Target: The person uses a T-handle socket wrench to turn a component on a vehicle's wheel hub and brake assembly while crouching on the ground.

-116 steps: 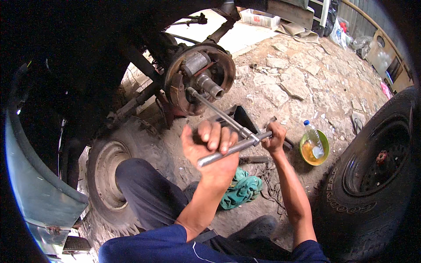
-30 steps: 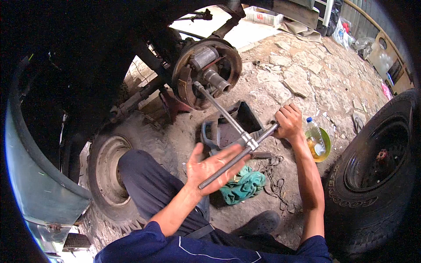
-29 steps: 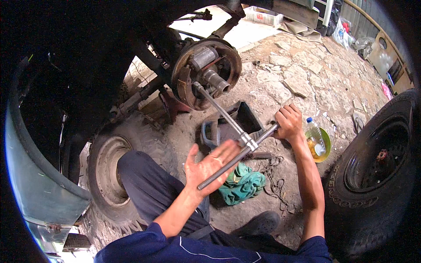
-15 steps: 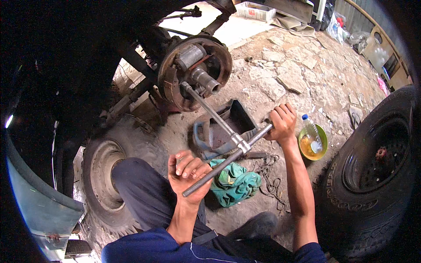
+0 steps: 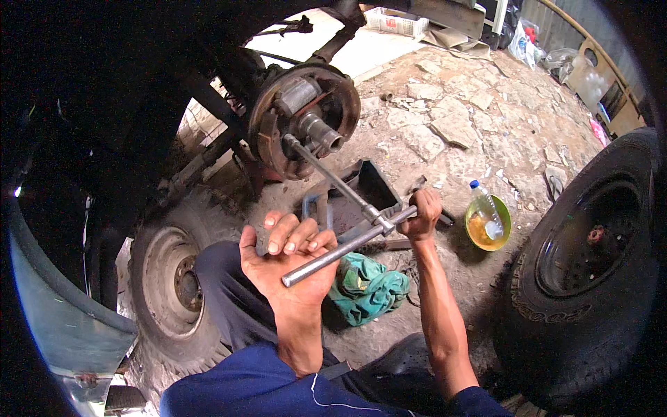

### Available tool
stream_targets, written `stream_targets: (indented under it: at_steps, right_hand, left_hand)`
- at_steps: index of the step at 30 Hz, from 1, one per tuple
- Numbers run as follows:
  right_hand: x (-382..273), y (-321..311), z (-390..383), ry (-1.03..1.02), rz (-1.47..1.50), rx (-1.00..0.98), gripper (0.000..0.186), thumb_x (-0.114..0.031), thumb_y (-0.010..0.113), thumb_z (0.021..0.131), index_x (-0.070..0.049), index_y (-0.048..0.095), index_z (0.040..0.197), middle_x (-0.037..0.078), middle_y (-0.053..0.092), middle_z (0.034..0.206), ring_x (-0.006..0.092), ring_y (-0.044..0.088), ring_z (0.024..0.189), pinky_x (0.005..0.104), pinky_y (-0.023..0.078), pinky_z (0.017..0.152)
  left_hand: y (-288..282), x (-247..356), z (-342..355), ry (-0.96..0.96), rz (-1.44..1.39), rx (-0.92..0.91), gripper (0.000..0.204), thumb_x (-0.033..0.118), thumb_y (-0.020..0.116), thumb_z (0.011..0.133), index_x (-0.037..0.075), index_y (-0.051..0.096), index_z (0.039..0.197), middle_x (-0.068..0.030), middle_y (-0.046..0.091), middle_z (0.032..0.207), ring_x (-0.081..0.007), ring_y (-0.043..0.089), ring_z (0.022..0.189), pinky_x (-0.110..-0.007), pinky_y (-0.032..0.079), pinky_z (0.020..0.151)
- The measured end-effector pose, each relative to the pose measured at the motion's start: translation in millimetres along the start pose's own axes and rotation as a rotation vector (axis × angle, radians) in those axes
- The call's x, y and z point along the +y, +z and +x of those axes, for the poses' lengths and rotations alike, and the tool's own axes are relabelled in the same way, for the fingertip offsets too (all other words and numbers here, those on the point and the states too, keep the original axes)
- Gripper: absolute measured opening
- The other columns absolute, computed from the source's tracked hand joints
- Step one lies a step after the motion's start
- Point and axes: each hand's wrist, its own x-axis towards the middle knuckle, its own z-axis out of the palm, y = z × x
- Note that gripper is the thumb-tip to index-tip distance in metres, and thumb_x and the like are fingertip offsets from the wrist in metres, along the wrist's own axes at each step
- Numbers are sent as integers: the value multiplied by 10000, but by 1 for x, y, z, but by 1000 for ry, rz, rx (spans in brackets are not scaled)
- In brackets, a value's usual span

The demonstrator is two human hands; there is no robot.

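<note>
A sliding T-handle socket wrench [image 5: 332,175] reaches from the brake assembly [image 5: 267,139] on the axle toward me, its socket end beside the protruding hub spindle [image 5: 321,132]. My right hand [image 5: 422,212] is closed around the right end of its crossbar [image 5: 347,253]. My left hand [image 5: 288,267] is palm up with fingers apart and slightly bent. The crossbar's left end passes in front of that palm, and the fingers are not wrapped around it. A hammer-like tool [image 5: 417,184] shows behind my right hand; whether it touches the hand I cannot tell.
Below the axle sits a dark open container [image 5: 372,184]. A green cloth bundle [image 5: 368,288] lies by my knees. To the right are a green bowl [image 5: 505,233] holding a plastic bottle [image 5: 490,208] and a large tire [image 5: 535,306]. Another wheel [image 5: 167,278] lies left.
The crossbar's right end, with my right hand on it, has moved down and slightly left. My left hand has turned its palm up more fully, its fingers more spread.
</note>
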Motion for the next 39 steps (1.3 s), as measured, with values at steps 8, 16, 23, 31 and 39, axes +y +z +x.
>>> stream_targets:
  at_steps: [8,16,23,31,39]
  right_hand:
    - [6,0,-7,-32,38,-131,362,-330,604,608,-48,378,610,138,395,597,337,446,554,406,327,521]
    - [-2,-10,-10,67,37,-124,394,-320,643,520,-53,382,646,128,373,620,326,406,582,397,321,557]
    - [-16,-1,-8,81,52,60,340,-288,587,580,-45,353,622,133,338,611,328,379,570,389,289,556]
    - [-25,15,-29,275,7,148,419,-407,592,696,-46,385,642,155,378,620,370,430,585,434,321,559]
    - [-55,19,-37,405,6,241,338,-329,536,674,-36,370,644,157,338,579,361,381,524,412,274,500]
  left_hand:
    - [-29,-40,-14,634,535,-312,689,763,342,864,99,485,753,-5,366,527,-151,349,529,-305,327,595]
    - [-38,-24,-3,601,863,-444,588,564,337,969,78,424,651,-9,344,495,-118,270,420,-295,237,438]
    - [-30,-19,0,571,805,-426,473,413,369,970,80,396,635,-7,328,488,-111,220,395,-299,208,410]
    - [-6,-33,10,573,883,-231,361,282,418,927,97,353,625,-3,305,477,-95,180,365,-280,164,357]
    - [22,-53,23,564,1022,-34,327,39,471,897,5,419,575,-24,407,496,-70,339,408,-265,222,372]
